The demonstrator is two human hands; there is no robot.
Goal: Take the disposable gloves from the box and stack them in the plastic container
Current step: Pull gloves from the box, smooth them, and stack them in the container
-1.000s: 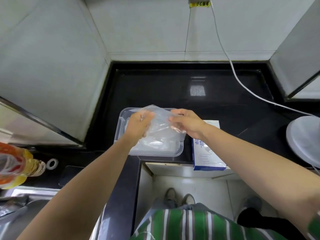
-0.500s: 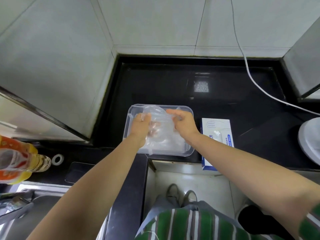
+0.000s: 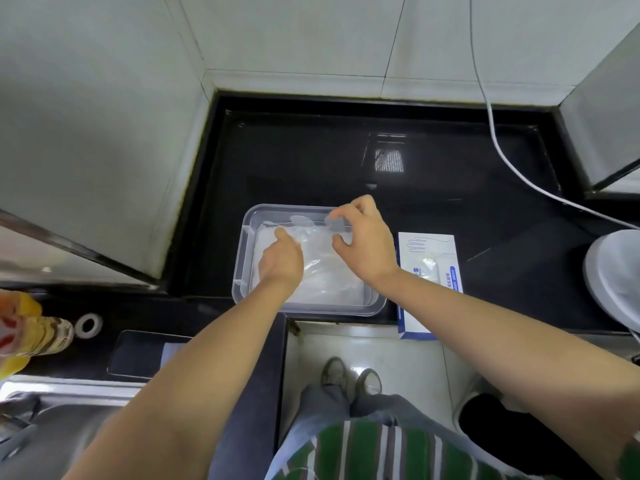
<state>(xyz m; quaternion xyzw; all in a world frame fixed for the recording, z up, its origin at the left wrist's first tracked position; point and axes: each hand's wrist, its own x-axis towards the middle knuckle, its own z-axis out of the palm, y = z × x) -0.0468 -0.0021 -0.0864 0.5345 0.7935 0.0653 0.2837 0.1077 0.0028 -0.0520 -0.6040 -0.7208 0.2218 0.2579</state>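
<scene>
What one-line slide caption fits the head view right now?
Both hands, left and right, flatten a clear glove inside the plastic container, glove box beside it.

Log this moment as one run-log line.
step: laying glove in container | left hand: pressing glove flat | right hand: pinching glove's far edge | plastic container: on counter | glove box: right of container

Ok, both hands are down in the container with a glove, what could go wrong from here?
1. The glove is thin film, and its fingers drape over the container's far rim; they may stay hanging out instead of lying flat.
2. The container sits at the counter edge; pressing down might tip it.
3. The right hand could drag the glove along when lifting away.
</scene>
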